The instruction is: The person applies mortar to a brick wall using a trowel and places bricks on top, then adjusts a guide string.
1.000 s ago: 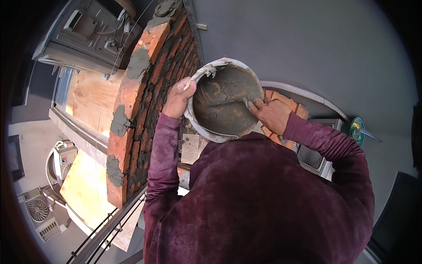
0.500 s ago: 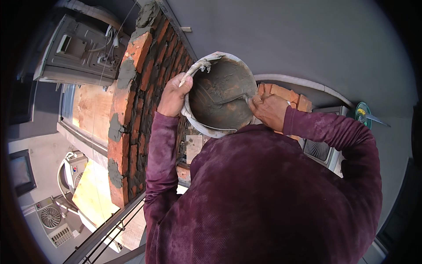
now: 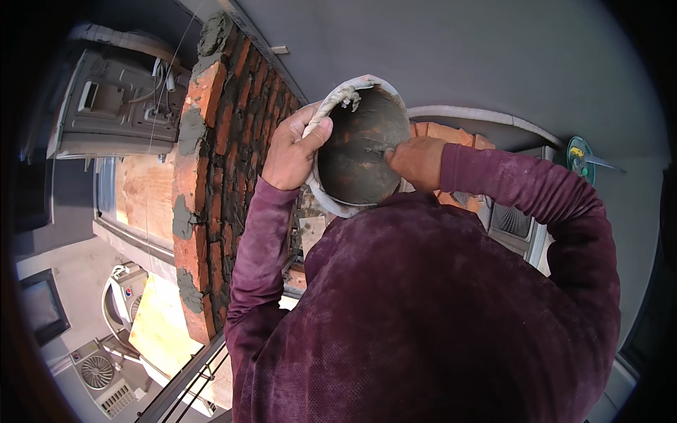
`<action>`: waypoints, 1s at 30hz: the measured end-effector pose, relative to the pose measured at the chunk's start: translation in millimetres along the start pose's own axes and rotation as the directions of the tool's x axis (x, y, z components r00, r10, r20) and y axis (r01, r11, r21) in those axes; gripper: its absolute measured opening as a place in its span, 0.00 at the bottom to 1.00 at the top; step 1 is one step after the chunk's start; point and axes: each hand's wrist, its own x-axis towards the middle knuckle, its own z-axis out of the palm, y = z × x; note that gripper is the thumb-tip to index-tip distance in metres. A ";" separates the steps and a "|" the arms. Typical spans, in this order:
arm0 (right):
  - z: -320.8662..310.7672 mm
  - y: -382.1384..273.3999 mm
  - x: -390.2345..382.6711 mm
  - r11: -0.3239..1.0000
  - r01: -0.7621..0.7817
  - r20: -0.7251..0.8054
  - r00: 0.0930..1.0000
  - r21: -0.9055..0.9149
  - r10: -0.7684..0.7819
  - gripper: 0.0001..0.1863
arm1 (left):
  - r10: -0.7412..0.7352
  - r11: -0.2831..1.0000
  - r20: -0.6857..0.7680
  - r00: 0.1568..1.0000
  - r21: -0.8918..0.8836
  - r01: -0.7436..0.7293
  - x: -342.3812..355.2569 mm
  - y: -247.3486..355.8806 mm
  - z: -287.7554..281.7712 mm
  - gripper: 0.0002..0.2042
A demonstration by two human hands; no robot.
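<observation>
Right grip point(image 3: 416, 161) farther inside bucket point(image 3: 328, 201), hold unclear, left grip point(image 3: 293, 149) closed on rope point(image 3: 328, 107), red-blue logo point(image 3: 129, 290) leftward

The right grip point(image 3: 416, 161) mostly hides its tool point(image 3: 376, 149), whose kind cannot be told — and the right sleeve point(image 3: 501, 174) covers some bricks point(image 3: 444, 132).

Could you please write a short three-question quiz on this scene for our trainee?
1. Fill in: along the edge of the brick wall lie patches of ____ mortar.
2. Which hand grips the rim of the bucket at the rope?
3. True or false: in the picture, the brick wall stands to the right of the bucket.

Key: 1. grey; 2. the left hand; 3. false, it stands to the left.
</observation>
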 end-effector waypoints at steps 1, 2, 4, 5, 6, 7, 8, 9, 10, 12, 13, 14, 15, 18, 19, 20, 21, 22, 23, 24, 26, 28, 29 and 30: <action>7.6 4.2 1.7 0.996 0.009 -0.067 0.998 0.083 -0.004 0.21 | 0.012 1.000 -0.011 1.000 -0.029 -0.012 -4.1 -0.8 -1.8 0.11; 19.7 11.4 2.2 0.986 0.022 -0.138 0.990 0.165 0.001 0.20 | 0.025 0.998 -0.020 0.999 -0.056 -0.026 -7.3 -0.1 -2.5 0.11; 27.0 13.0 3.6 0.945 0.062 -0.207 0.978 0.321 0.006 0.18 | 0.063 0.995 -0.060 0.996 -0.079 -0.068 -15.9 -6.8 -8.4 0.11; 23.7 9.7 3.4 0.915 0.082 -0.205 0.979 0.394 0.001 0.18 | 0.071 0.993 -0.085 0.994 -0.088 -0.079 -21.7 -11.6 -11.8 0.11; 21.2 7.0 4.8 0.880 0.102 -0.203 0.979 0.465 -0.006 0.18 | 0.067 0.993 -0.112 0.991 -0.091 -0.078 -28.2 -17.9 -15.8 0.11; 26.6 13.0 9.2 0.872 0.183 -0.260 0.963 0.453 -0.068 0.18 | 0.067 0.992 -0.130 0.989 -0.097 -0.080 -31.6 -20.7 -17.4 0.12; 34.3 22.1 18.7 0.859 0.269 -0.316 0.939 0.435 -0.134 0.18 | 0.047 0.985 -0.122 0.991 -0.158 -0.066 -36.7 -18.0 -17.9 0.12; 40.7 28.5 26.6 0.841 0.352 -0.370 0.907 0.411 -0.199 0.19 | 0.057 0.986 -0.137 0.989 -0.147 -0.077 -40.4 -19.1 -21.3 0.11; 36.1 27.3 29.3 0.754 0.285 -0.260 0.953 0.593 -0.155 0.20 | 0.067 0.987 -0.161 0.985 -0.137 -0.089 -45.7 -22.5 -25.7 0.11; 23.4 22.6 34.0 0.512 0.070 -0.005 0.992 0.856 -0.127 0.23 | 0.085 0.987 -0.263 0.961 -0.107 -0.117 -61.0 -33.8 -37.1 0.13; 22.0 24.4 35.3 0.446 0.076 -0.018 0.991 0.892 -0.134 0.24 | 0.074 0.984 -0.291 0.954 -0.136 -0.117 -64.0 -40.3 -43.5 0.12; 25.9 24.3 39.8 0.383 0.086 -0.030 0.988 0.920 -0.151 0.25 | 0.060 0.980 -0.329 0.942 -0.160 -0.119 -70.4 -46.7 -52.0 0.12; 29.8 23.6 43.8 0.318 0.095 -0.043 0.985 0.943 -0.167 0.26 | 0.047 0.975 -0.367 0.929 -0.185 -0.123 -77.0 -52.5 -59.1 0.12; 23.9 14.9 47.6 0.302 0.111 -0.058 0.982 0.947 -0.178 0.30 | -0.007 0.954 -0.507 0.862 -0.263 -0.147 -94.5 -85.2 -73.3 0.15; 17.0 12.1 45.9 0.288 0.116 -0.066 0.982 0.951 -0.176 0.31 | -0.033 0.937 -0.560 0.828 -0.305 -0.169 -97.1 -100.3 -76.7 0.16; 12.1 12.8 42.5 0.305 0.107 -0.067 0.988 0.946 -0.139 0.31 | -0.054 0.908 -0.579 0.813 -0.368 -0.201 -94.8 -111.5 -78.7 0.15; 9.0 11.8 40.8 0.313 0.096 -0.067 0.993 0.945 -0.102 0.32 | -0.083 0.874 -0.589 0.804 -0.431 -0.225 -94.2 -122.6 -78.5 0.15; -1.3 8.2 40.9 0.265 0.078 -0.056 0.994 0.961 -0.092 0.31 | -0.139 0.830 -0.604 0.784 -0.503 -0.241 -94.2 -129.8 -78.5 0.17; -12.8 1.9 44.0 0.213 0.058 -0.039 0.995 0.975 -0.093 0.30 | -0.203 0.781 -0.617 0.760 -0.571 -0.254 -99.5 -138.3 -79.8 0.18; -30.1 -3.6 45.2 0.208 0.039 -0.019 0.995 0.977 -0.099 0.26 | -0.202 0.769 -0.623 0.755 -0.579 -0.271 -102.9 -151.2 -82.6 0.19; -36.5 -5.5 63.6 0.236 0.073 -0.057 0.996 0.969 -0.075 0.22 | -0.217 0.763 -0.637 0.739 -0.584 -0.279 -107.6 -170.6 -85.2 0.20; -48.5 -7.3 74.3 0.222 0.075 -0.067 0.997 0.972 -0.043 0.19 | -0.193 0.778 -0.633 0.750 -0.564 -0.276 -107.3 -184.9 -92.9 0.21; -55.9 -7.8 78.9 0.231 0.097 -0.087 0.995 0.968 -0.051 0.20 | -0.182 0.787 -0.630 0.755 -0.554 -0.273 -105.9 -191.0 -97.8 0.21; -62.9 -7.9 83.5 0.240 0.118 -0.107 0.992 0.964 -0.059 0.20 | -0.182 0.793 -0.635 0.751 -0.547 -0.270 -103.8 -197.0 -103.3 0.20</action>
